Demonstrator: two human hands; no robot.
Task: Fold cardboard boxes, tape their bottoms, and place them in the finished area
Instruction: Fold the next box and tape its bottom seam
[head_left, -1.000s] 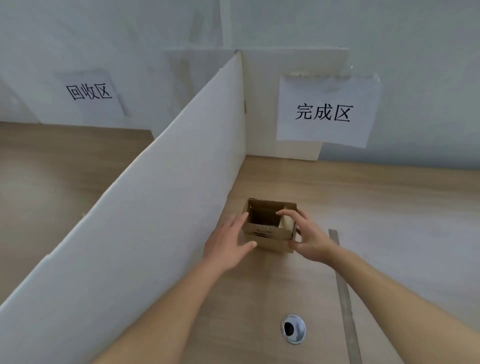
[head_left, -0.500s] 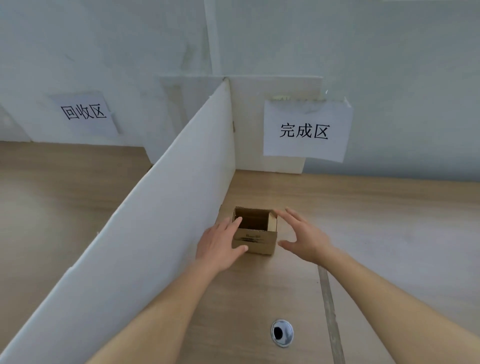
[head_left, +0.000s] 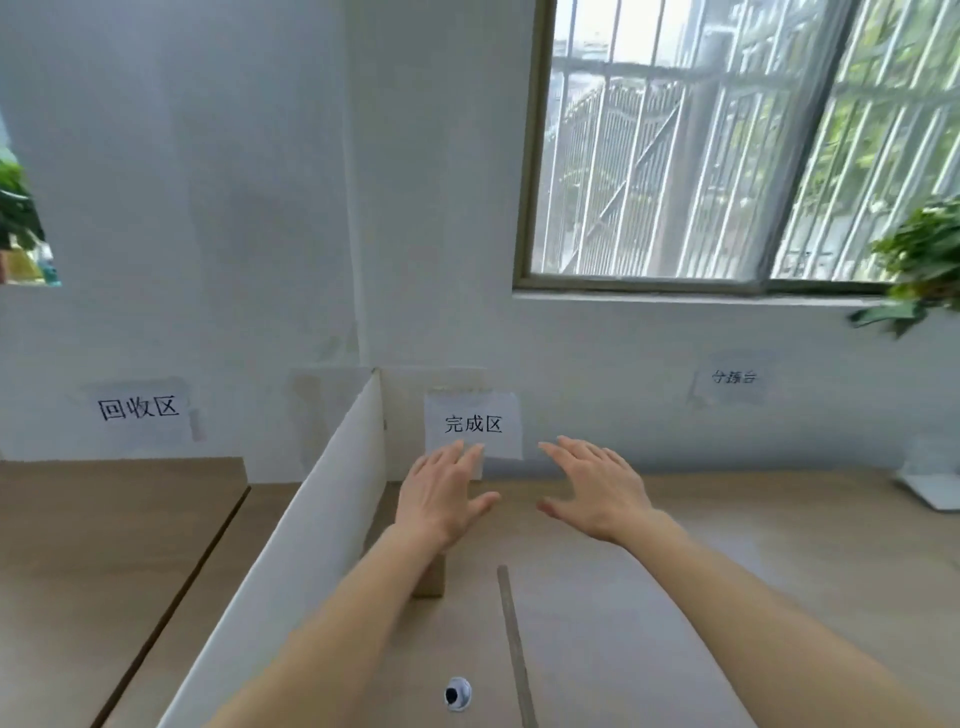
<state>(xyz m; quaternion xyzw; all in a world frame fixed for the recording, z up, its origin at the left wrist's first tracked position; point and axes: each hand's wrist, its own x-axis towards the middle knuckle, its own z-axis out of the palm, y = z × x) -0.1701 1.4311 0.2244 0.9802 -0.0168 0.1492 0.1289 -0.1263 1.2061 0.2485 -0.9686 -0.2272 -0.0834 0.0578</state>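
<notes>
A small brown cardboard box (head_left: 432, 579) stands on the wooden table beside the white divider; my left forearm hides most of it. My left hand (head_left: 441, 493) floats above the box with straight, spread fingers and holds nothing. My right hand (head_left: 597, 491) hovers level with it to the right, fingers also spread and empty. Behind both hands a paper sign (head_left: 472, 423) hangs on the back board of this area.
A white divider board (head_left: 311, 535) runs from the wall toward me on the left. A second sign (head_left: 137, 408) marks the left area, a third (head_left: 732, 376) the far right. A cable hole (head_left: 458, 693) and a table seam strip (head_left: 511, 639) lie near me. A plant (head_left: 919, 260) stands at right.
Both hands have let go of the box and risen above it with fingers spread. The view has tilted up, bringing the window into sight.
</notes>
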